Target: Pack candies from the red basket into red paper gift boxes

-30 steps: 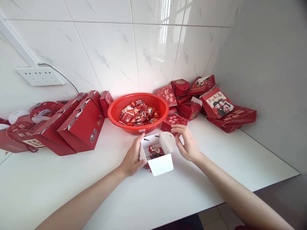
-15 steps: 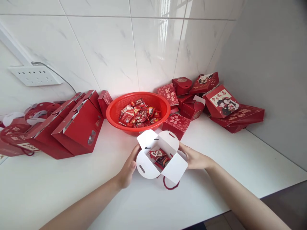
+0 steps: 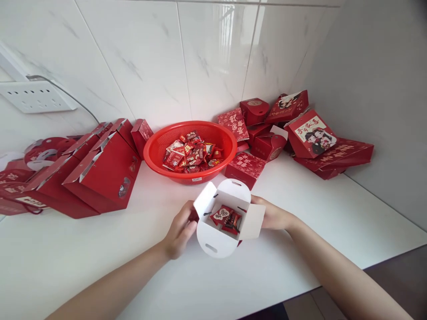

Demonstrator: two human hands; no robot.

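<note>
Between my two hands is a small gift box (image 3: pixel 218 242) with its white-lined flaps spread open at the top. Red wrapped candies (image 3: pixel 227 218) lie on its bottom, and ends of dark cord poke through its inner walls. My left hand (image 3: pixel 182 231) is closed on the box's left side, its fingers partly behind a raised flap. On the opposite side my right hand (image 3: pixel 275 217) grips the box, with most fingers hidden by the right flap. Just beyond the box stands a red plastic basket (image 3: pixel 151 162) holding many wrapped candies (image 3: pixel 191 153).
Red gift boxes (image 3: pixel 103 173) stand in a row at the left. More red boxes (image 3: pixel 245 168) are heaped at the back right, one with a couple picture (image 3: pixel 313 135). A socket strip (image 3: pixel 36 98) with a cable is on the tiled wall. The white table (image 3: pixel 150 275) ends at the front right.
The box has turned and tilted between my hands, so its side flaps stand up more. The cord loop below it is now mostly hidden. The view has shifted slightly.
</note>
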